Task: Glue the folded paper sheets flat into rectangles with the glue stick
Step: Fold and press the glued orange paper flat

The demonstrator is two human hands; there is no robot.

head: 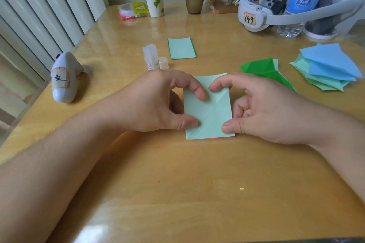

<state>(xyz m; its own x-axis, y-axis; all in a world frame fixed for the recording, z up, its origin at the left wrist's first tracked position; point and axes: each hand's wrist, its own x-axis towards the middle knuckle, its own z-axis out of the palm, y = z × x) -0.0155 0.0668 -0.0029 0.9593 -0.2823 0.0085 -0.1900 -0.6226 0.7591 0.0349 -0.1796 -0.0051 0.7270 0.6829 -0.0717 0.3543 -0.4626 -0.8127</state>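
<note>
Both the left hand (pixel 158 102) and right hand (pixel 262 108) pinch the folded rectangle (pixel 209 112) flat at mid-tabletop (pixel 177 183); near edge unobstructed.

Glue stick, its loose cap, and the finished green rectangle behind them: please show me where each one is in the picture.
glue stick (pixel 151 57), head view, on the middle of its clear body.
cap (pixel 163 62), head view, on its side wall.
finished green rectangle (pixel 182 48), head view, on the centre of its pale face.
</note>
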